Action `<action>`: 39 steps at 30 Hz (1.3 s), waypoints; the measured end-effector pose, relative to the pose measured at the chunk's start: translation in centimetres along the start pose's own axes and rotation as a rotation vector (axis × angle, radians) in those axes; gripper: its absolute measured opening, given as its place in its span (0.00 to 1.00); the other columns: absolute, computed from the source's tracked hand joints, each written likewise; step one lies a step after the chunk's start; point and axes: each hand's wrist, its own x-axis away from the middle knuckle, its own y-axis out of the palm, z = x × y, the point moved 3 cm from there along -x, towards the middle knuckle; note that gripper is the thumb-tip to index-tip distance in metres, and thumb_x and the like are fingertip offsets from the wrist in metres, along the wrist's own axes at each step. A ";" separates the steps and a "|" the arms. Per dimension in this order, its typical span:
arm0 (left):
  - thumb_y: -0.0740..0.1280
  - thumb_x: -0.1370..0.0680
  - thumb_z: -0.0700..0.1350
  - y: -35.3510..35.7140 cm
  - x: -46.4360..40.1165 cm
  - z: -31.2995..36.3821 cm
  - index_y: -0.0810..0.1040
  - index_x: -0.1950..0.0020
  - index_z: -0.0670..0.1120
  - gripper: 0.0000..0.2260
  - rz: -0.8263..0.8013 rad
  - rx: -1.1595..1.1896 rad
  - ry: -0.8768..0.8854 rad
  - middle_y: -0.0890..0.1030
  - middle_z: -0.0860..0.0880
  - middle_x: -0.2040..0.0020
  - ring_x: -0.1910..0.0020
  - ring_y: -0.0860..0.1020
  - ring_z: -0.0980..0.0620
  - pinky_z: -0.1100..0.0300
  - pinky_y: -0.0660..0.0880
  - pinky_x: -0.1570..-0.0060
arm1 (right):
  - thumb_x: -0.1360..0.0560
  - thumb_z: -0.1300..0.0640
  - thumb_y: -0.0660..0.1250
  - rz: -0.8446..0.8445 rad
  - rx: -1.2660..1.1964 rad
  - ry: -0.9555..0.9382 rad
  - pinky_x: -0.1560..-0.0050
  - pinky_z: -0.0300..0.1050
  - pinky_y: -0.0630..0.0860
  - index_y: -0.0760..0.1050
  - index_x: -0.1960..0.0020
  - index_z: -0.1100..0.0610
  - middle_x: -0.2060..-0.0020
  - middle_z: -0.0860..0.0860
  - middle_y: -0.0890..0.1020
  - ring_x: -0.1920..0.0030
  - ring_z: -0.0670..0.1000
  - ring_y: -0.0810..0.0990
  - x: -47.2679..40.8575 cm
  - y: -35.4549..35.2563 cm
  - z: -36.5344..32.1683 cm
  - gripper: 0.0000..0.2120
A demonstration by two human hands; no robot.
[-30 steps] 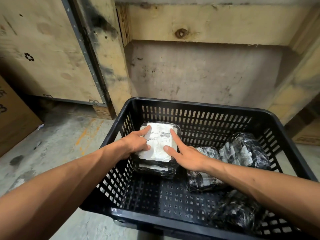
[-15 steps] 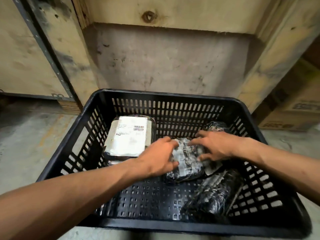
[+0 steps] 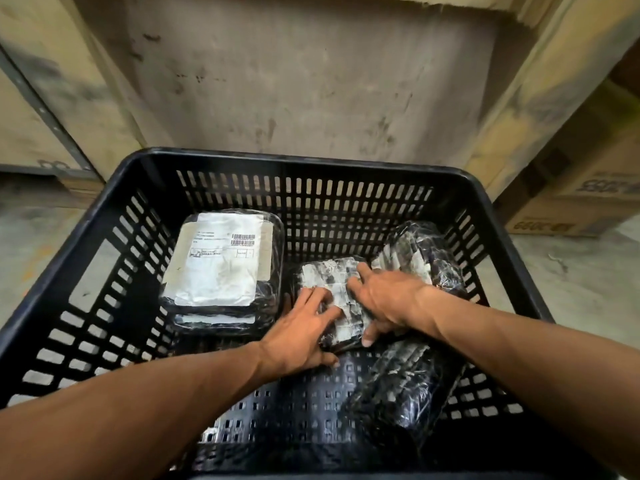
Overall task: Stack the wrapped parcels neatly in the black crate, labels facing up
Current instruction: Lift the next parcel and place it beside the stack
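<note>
The black slotted plastic crate [image 3: 207, 161] stands on a concrete floor in front of worn wooden panels, and the work inside it looks partly done. At the back left, a short stack of clear-film-wrapped black parcels [image 3: 221, 271] is already squared up, the top one showing a white shipping label with a barcode facing up; at least one more parcel edge shows beneath it.

In the middle of the crate lies a smaller wrapped parcel with crumpled grey-white paper under the film [image 3: 332, 292], and both hands are on it. The left hand [image 3: 301, 336] lies flat with fingers spread over its near left corner. The right hand [image 3: 384, 299] covers its right side, fingers curled over the top and thumb tucked under the near edge, so the parcel appears gripped between the two hands. Whether its label faces up cannot be told.

Two more remain loose: a wrapped dark bundle leaning at the back right wall [image 3: 422, 258] and a wrapped dark bundle lying askew at the front right [image 3: 401, 396]. By this reckoning, three parcels are still to be stacked.
</note>
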 end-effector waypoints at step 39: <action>0.83 0.34 0.41 -16.1 3.0 -0.1 0.85 0.42 0.62 0.25 0.535 0.803 0.087 0.84 0.60 0.43 0.41 0.80 0.64 0.77 0.71 0.42 | 0.19 0.35 0.62 0.930 -0.907 -0.161 0.41 0.54 0.81 0.74 0.33 0.35 0.45 0.42 0.84 0.44 0.45 0.83 11.7 -8.9 3.5 0.16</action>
